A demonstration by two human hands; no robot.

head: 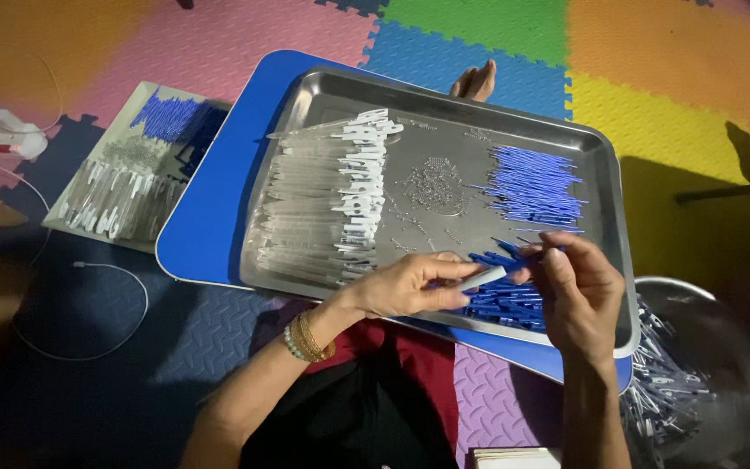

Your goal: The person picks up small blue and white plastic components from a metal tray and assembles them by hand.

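Over the near edge of the steel tray (444, 104), the left hand (410, 285) pinches a clear pen barrel (483, 278) between thumb and fingers. The right hand (576, 282) grips a blue refill (523, 253) at the barrel's tip. Clear barrels (314, 213) fill the tray's left side, blue refills (531, 184) its right; small springs (434, 184) lie mid-tray.

No packages, labels, signs or screens show anywhere in the head view.
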